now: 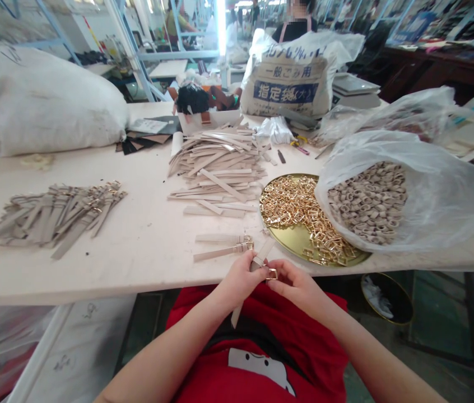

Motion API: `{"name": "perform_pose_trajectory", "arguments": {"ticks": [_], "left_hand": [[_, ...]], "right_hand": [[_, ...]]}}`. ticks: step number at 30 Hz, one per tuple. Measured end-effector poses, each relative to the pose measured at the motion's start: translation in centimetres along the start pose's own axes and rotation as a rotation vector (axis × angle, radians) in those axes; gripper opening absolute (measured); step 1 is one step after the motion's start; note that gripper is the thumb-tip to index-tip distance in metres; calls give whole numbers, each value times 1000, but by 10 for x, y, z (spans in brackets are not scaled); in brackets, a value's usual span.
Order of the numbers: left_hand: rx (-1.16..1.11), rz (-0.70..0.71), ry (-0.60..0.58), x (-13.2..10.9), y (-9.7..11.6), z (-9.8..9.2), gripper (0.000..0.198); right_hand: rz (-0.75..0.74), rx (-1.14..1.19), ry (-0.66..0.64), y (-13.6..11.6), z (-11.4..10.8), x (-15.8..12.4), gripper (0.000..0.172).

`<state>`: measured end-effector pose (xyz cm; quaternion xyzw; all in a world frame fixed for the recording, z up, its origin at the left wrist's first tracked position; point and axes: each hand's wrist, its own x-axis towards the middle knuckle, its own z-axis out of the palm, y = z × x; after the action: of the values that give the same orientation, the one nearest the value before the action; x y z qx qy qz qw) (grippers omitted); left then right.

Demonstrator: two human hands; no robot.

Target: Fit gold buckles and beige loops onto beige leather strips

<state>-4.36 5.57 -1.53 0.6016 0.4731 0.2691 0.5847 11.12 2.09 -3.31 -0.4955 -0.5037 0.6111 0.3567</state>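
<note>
At the table's front edge, my left hand is closed on a beige strap, whose lower end hangs below the palm. My right hand pinches a small gold buckle right beside the strap; whether the strap passes through it is hard to see. Just beyond my left hand lie two straps with gold buckles on their ends. A round gold tray heaped with loose buckles stands to the right. Overlapping it is a clear plastic bag full of small beige loops.
A pile of plain straps lies mid-table, and buckled straps are heaped at left. Behind stand a large white sack, a printed bag and a scale. Scissors lie near the back. Below the edge is a bin.
</note>
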Motion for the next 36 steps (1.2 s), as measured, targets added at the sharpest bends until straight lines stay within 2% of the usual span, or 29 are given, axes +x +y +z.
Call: {"name": "perform_pose_trajectory", "arguments": {"ticks": [5,9,11,15,17,20,25,30,36], "left_hand": [[98,59,91,-3,1,0,15],[182,101,126,-5,1,-2,13],[190,93,122,-6,2,-2,14],[166,71,84,-5,1,0,14],[131,64,48,-4,0,1,15],[108,47,31,-4,-1,1,16],[271,54,54,-6,-2,1,18],[346,49,1,-7,-3,1,17],[229,38,-50,-5,-6,-1,19]], "right_hand": [[135,82,-107,-8,-2,-2,23],[166,171,-158,-7,1,-7,22],[142,146,-114,-1,3,-8,22],[40,7,82,12,4,-3,23],[18,58,132,15,5,-1,23],[54,222,98,11,6,-2,31],[139,406,-39,5,8,-8,42],[120,333,62,14,11,-5,34],[37,224,199,19,8,-3,28]]}}
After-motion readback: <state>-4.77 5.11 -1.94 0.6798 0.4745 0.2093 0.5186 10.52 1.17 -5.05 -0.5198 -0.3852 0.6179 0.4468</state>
